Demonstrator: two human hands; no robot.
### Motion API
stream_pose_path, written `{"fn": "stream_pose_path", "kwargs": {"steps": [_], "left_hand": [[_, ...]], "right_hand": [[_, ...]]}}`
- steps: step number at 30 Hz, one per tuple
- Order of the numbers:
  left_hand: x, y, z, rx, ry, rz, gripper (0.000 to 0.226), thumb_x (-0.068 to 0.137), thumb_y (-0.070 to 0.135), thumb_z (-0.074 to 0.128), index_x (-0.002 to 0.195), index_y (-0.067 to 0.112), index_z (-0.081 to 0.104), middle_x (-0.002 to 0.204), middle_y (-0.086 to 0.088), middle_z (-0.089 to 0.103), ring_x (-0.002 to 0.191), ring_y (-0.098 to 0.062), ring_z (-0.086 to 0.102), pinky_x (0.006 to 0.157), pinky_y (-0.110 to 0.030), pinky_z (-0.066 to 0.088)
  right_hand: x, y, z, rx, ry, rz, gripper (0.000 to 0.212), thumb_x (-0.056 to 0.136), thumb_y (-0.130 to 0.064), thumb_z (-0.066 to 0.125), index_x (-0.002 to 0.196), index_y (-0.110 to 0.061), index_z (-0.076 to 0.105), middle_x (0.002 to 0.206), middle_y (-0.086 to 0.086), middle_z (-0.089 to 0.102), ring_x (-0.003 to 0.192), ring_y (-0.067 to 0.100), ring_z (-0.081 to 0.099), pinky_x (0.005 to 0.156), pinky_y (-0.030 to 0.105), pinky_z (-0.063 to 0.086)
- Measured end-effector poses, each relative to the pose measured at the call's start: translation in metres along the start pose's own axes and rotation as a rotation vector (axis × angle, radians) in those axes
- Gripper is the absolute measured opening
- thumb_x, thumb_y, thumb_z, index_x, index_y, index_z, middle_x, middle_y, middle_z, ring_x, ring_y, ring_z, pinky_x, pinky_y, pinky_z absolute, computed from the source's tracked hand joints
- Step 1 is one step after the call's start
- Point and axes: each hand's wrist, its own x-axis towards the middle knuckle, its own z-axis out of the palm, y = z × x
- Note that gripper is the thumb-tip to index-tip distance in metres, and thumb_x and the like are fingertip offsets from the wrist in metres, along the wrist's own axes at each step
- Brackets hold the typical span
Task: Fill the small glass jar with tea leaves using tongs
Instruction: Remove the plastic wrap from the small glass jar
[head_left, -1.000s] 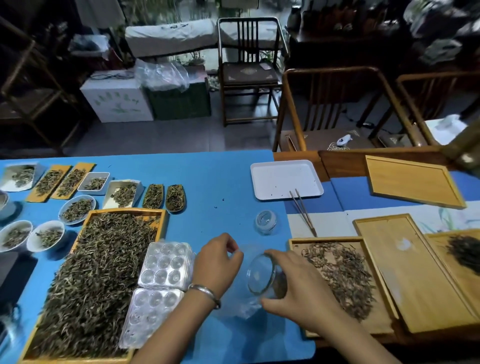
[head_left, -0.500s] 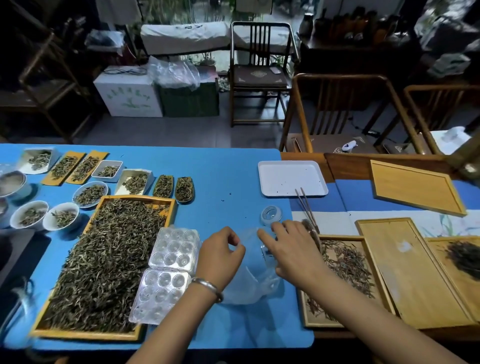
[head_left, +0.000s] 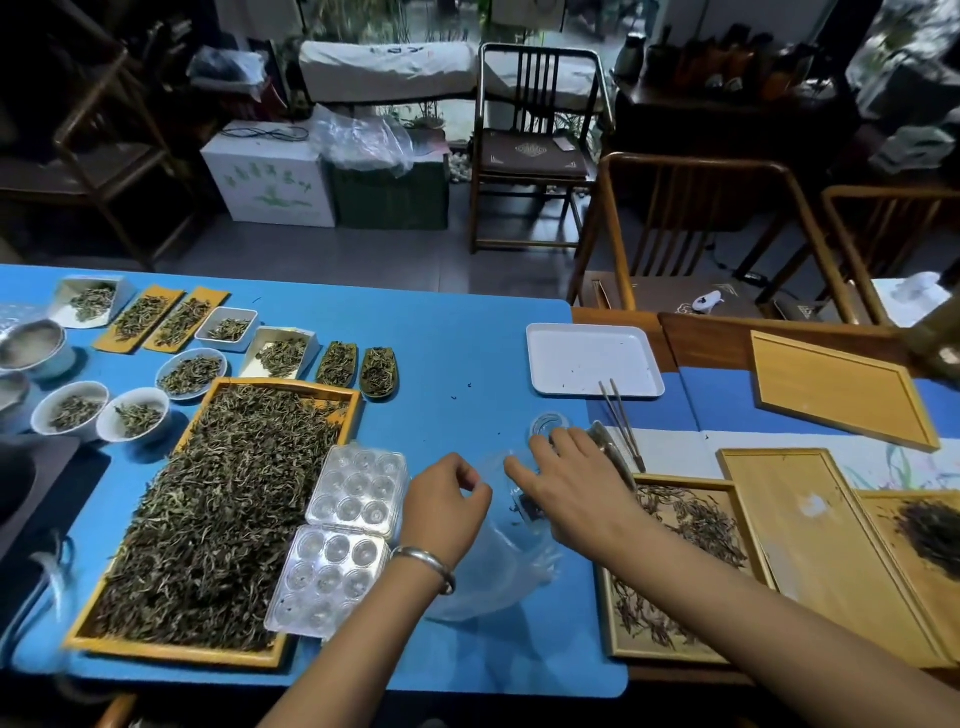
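The small glass jar (head_left: 525, 508) stands on the blue mat between my hands, with a little dark tea inside; my right hand hides part of it. My right hand (head_left: 574, 491) reaches over the jar with straight fingers, their tips near the round clear lid (head_left: 548, 427). My left hand (head_left: 444, 499), fingers curled, pinches the edge of a clear plastic bag (head_left: 488, 566) lying under the jar. Metal tongs (head_left: 605, 441) lie just right of my right hand, touching the tea tray's corner. Thin sticks (head_left: 621, 421) lie beside them.
A large wooden tray of tea leaves (head_left: 218, 509) and two clear plastic blister trays (head_left: 343, 540) sit left. A smaller tea tray (head_left: 675, 561) lies under my right forearm. A white tray (head_left: 592, 358) is behind; small bowls of tea (head_left: 189, 371) stand far left.
My right hand has let go of the tilted jar, set it upright on the mat, and stretched forward over it toward the lid. My left hand has stayed put.
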Motion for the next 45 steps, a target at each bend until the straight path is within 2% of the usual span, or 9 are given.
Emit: {"fn": "stream_pose_path", "kwargs": {"steps": [9, 13, 16, 18, 24, 30, 36, 41, 45], "left_hand": [[0.001, -0.003, -0.005, -0.268, -0.26, 0.027, 0.019, 0.084, 0.033, 0.069, 0.099, 0.023, 0.061, 0.104, 0.009, 0.065, 0.09, -0.007, 0.065, 0.082, -0.034, 0.056], [0.002, -0.032, -0.009, -0.039, -0.452, 0.234, 0.081, 0.067, 0.046, 0.071, 0.137, 0.031, 0.034, 0.142, 0.012, 0.036, 0.133, -0.008, 0.038, 0.104, -0.021, 0.034], [0.008, -0.056, 0.003, 0.44, -0.586, 0.445, 0.138, 0.047, 0.079, 0.066, 0.152, 0.024, -0.006, 0.159, 0.006, -0.003, 0.148, -0.012, -0.007, 0.12, -0.034, 0.006], [0.014, -0.067, 0.022, 0.583, -0.6, 0.494, 0.149, 0.043, 0.085, 0.064, 0.149, 0.023, -0.019, 0.16, -0.001, -0.015, 0.148, -0.018, -0.014, 0.121, -0.043, 0.002], [0.032, -0.077, 0.073, 0.613, -0.617, 0.532, 0.137, 0.053, 0.074, 0.072, 0.151, 0.023, -0.01, 0.161, 0.001, -0.007, 0.148, -0.02, -0.007, 0.12, -0.045, -0.003], [0.032, -0.078, 0.082, 0.441, -0.514, 0.513, 0.099, 0.053, 0.072, 0.056, 0.136, 0.02, 0.039, 0.133, 0.005, 0.049, 0.127, -0.015, 0.043, 0.114, -0.033, 0.019], [0.034, -0.084, 0.088, 0.492, -0.543, 0.468, 0.086, 0.056, 0.067, 0.057, 0.128, 0.023, 0.043, 0.125, 0.008, 0.055, 0.121, -0.012, 0.048, 0.114, -0.033, 0.017], [0.036, -0.088, 0.094, 0.468, -0.549, 0.414, 0.072, 0.065, 0.052, 0.059, 0.129, 0.026, 0.042, 0.125, 0.008, 0.058, 0.122, -0.013, 0.049, 0.112, -0.031, 0.016], [0.038, -0.092, 0.094, 0.481, -0.586, 0.408, 0.073, 0.065, 0.049, 0.067, 0.13, 0.027, 0.042, 0.126, 0.008, 0.056, 0.123, -0.013, 0.048, 0.114, -0.031, 0.014]], "right_hand": [[0.0, 0.005, 0.027, 0.28, -0.069, 0.158, 0.071, 0.064, -0.035, 0.066, 0.129, -0.027, 0.039, 0.113, 0.006, 0.048, 0.101, 0.028, 0.043, 0.085, 0.037, 0.035], [-0.005, 0.004, 0.055, 0.382, -0.114, 0.212, 0.077, 0.061, -0.044, 0.066, 0.132, -0.03, 0.039, 0.116, 0.002, 0.048, 0.104, 0.027, 0.044, 0.087, 0.037, 0.036], [-0.007, 0.003, 0.076, 0.465, -0.158, 0.23, 0.077, 0.062, -0.051, 0.065, 0.132, -0.031, 0.04, 0.118, 0.001, 0.048, 0.107, 0.026, 0.043, 0.09, 0.038, 0.037], [-0.005, 0.002, 0.089, 0.498, -0.186, 0.23, 0.074, 0.063, -0.051, 0.063, 0.131, -0.03, 0.041, 0.117, 0.0, 0.048, 0.107, 0.026, 0.044, 0.09, 0.038, 0.038], [0.004, -0.009, 0.121, 0.542, -0.259, 0.158, 0.052, 0.075, -0.032, 0.06, 0.124, -0.022, 0.043, 0.11, 0.007, 0.053, 0.103, 0.03, 0.046, 0.084, 0.038, 0.038], [0.024, -0.021, 0.128, 0.561, -0.29, 0.093, 0.057, 0.07, -0.044, 0.07, 0.113, -0.014, 0.05, 0.113, 0.011, 0.052, 0.105, 0.03, 0.048, 0.087, 0.037, 0.039], [0.022, -0.019, 0.138, 0.58, -0.284, -0.003, 0.064, 0.069, -0.049, 0.071, 0.113, -0.009, 0.048, 0.106, 0.01, 0.056, 0.099, 0.026, 0.052, 0.075, 0.037, 0.044], [0.0, 0.012, 0.147, 0.536, -0.218, -0.108, 0.073, 0.065, -0.048, 0.072, 0.122, -0.008, 0.048, 0.12, 0.011, 0.052, 0.112, 0.028, 0.046, 0.097, 0.036, 0.037], [-0.012, 0.029, 0.157, 0.538, -0.256, -0.012, 0.097, 0.063, -0.053, 0.07, 0.141, -0.014, 0.029, 0.132, 0.007, 0.046, 0.12, 0.025, 0.043, 0.103, 0.036, 0.037]]}}
